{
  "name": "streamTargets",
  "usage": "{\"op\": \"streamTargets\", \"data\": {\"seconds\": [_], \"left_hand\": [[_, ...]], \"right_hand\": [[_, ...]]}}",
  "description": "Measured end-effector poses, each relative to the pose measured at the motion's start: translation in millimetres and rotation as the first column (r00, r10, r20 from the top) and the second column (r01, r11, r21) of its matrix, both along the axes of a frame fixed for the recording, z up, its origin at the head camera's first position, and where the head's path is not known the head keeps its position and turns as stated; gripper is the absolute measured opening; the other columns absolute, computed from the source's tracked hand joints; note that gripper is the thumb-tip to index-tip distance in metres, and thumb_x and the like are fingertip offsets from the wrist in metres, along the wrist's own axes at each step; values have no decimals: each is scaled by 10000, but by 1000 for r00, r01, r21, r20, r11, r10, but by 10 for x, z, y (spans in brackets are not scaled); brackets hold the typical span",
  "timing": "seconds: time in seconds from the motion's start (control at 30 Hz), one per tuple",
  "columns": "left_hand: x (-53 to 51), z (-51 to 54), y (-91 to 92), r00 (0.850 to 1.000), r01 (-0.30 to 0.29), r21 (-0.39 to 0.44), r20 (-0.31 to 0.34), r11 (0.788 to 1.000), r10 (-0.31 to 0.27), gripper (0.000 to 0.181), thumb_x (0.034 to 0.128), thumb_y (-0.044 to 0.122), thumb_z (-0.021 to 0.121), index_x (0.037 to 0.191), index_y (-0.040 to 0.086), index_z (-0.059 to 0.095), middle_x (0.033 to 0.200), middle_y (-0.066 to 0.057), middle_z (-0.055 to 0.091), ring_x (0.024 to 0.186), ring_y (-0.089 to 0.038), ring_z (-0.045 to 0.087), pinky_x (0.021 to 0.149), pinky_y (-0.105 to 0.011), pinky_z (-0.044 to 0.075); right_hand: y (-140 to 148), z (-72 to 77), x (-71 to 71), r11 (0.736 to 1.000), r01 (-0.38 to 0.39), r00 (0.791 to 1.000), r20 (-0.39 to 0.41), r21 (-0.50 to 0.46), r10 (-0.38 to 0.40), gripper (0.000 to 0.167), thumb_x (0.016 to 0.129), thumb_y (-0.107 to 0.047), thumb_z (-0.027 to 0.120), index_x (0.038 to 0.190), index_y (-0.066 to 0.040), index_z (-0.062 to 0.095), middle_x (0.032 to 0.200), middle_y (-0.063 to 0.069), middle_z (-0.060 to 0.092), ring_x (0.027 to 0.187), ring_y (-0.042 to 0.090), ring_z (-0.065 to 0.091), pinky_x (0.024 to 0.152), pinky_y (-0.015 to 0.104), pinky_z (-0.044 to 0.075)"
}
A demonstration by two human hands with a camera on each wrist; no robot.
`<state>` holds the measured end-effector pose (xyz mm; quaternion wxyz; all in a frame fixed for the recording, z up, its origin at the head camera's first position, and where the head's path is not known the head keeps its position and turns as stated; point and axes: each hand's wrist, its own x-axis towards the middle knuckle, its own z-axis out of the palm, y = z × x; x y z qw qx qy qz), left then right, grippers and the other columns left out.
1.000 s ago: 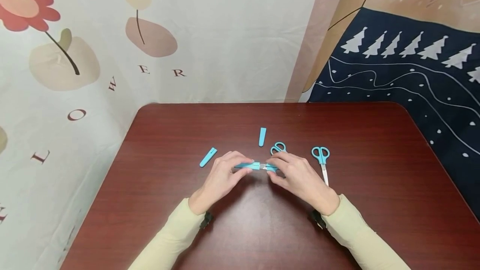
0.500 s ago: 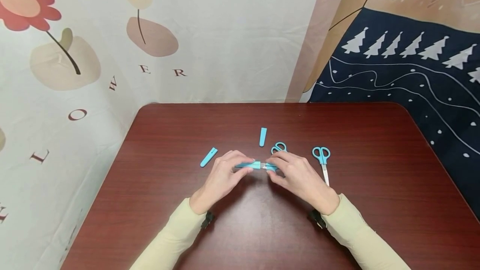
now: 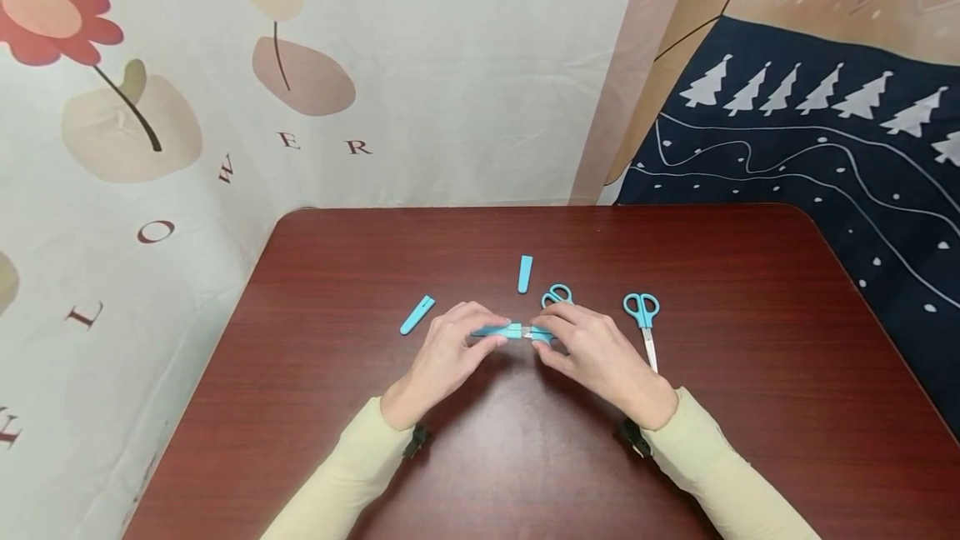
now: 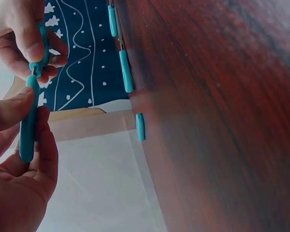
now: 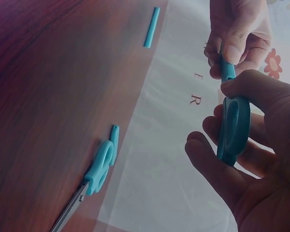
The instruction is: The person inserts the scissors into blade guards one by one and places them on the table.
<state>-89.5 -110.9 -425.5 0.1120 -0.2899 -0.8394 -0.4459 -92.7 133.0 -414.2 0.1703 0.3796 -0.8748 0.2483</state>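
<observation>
My left hand point(image 3: 442, 352) pinches a light-blue scissors cover point(image 3: 510, 331) between thumb and fingers above the table. Opposite it, my right hand point(image 3: 600, 357) grips a pair of scissors by its blue handles point(image 5: 238, 126). The blades point left into the cover's mouth, with only a short strip of metal point(image 3: 527, 332) showing between cover and handles. In the left wrist view the cover point(image 4: 28, 125) lies along my fingers, in line with the scissors point(image 4: 41, 53). My right fingers hide part of the handles in the head view.
Two more blue covers lie on the brown table point(image 3: 345, 257), one to the left point(image 3: 417, 315) and one farther back point(image 3: 525, 274). Uncovered scissors point(image 3: 642, 312) rest at the right. Behind my right hand, another pair of scissors point(image 3: 557, 295) shows only its handles.
The strip of bare blade between the cover and the handles looks slightly shorter. Both hands stay almost in place, and the things on the table have not moved.
</observation>
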Motion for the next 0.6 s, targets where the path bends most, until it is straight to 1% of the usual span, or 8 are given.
{"op": "streamTargets", "data": {"seconds": [0.4,0.6], "left_hand": [[17,9,6,1000,2,4,26,1000,-2,205,868,28,829,1069,42,791,1002,-22,705,952,-190,660,744,-226,595],[16,1,6,1000,9,6,27,1000,-9,205,866,22,829,1066,41,792,999,-23,705,948,-191,656,741,-227,595]], "right_hand": [[-8,22,9,1000,-14,1000,-13,4,14,251,845,-119,865,1066,-54,766,1055,44,695,843,132,663,693,262,582],[-8,13,9,1000,-22,999,-29,0,22,250,839,-110,865,1059,-46,763,1061,54,697,847,147,667,691,273,581]]}}
